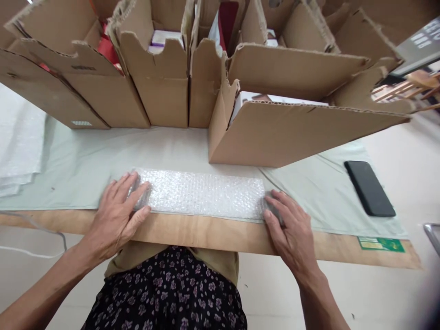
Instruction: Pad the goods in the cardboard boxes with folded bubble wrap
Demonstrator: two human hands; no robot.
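Observation:
A long, flat strip of bubble wrap (206,192) lies along the front edge of the table. My left hand (120,206) rests on its left end, palm down, fingers apart. At the other end, my right hand (290,224) touches the strip's right edge with its fingers loosely spread and slightly bent. Neither hand is wrapped around anything. Whether something is inside the bubble wrap I cannot tell.
Several cardboard file boxes (168,91) with small packages inside line the back. One wide box (292,135) stands closer, holding a white carton (247,98). A black phone (369,188) lies right; bubble wrap sheets (20,137) left. A cable (37,227) hangs at the front left.

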